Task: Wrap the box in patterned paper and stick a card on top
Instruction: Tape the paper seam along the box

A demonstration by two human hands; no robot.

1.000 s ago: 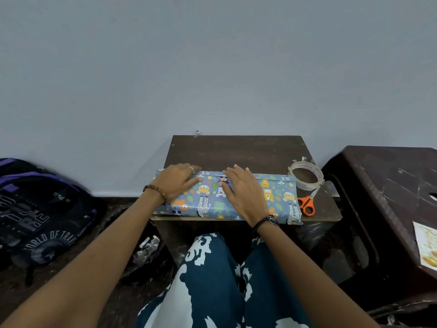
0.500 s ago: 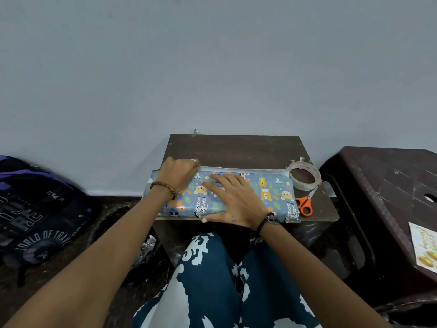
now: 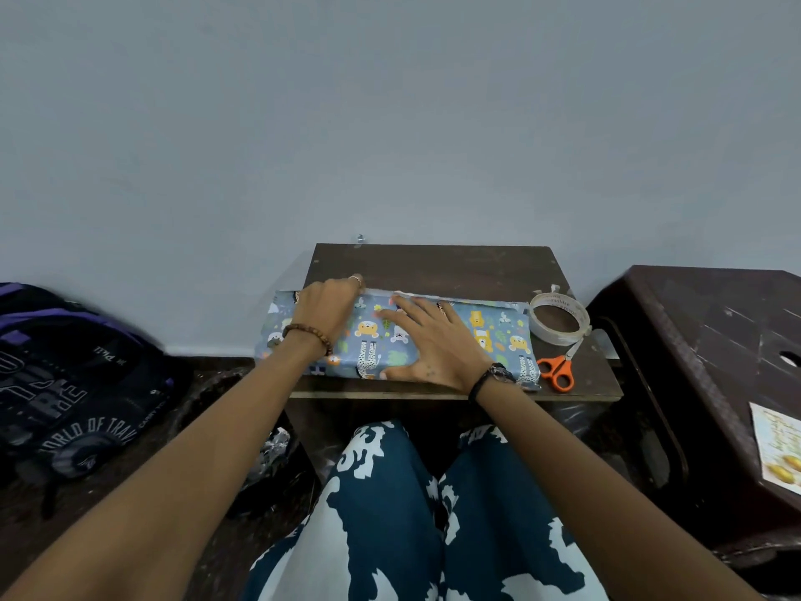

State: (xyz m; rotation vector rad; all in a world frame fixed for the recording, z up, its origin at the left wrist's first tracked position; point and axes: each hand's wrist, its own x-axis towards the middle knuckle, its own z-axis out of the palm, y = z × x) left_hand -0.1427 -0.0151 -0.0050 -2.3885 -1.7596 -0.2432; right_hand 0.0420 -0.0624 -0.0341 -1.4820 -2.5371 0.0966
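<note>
Head view: the right hand (image 3: 433, 340) lies flat with fingers spread on the wrapped box (image 3: 498, 336) at frame centre, while the left hand (image 3: 325, 310) curls over its far edge — whether it pinches the paper, I cannot tell. Just right of the box sit a tape roll (image 3: 559, 318) and orange scissors (image 3: 559, 370) on the small table (image 3: 433, 264). At lower right a card (image 3: 776, 444) rests on a dark stool (image 3: 693, 323) — a backpack (image 3: 65, 383) lies at far left.

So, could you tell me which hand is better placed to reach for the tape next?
The right hand, most likely. It lies flat on the wrapped box, on the side where the tape roll and scissors sit. The left hand is pinching the paper's far edge and is farther away.
</note>
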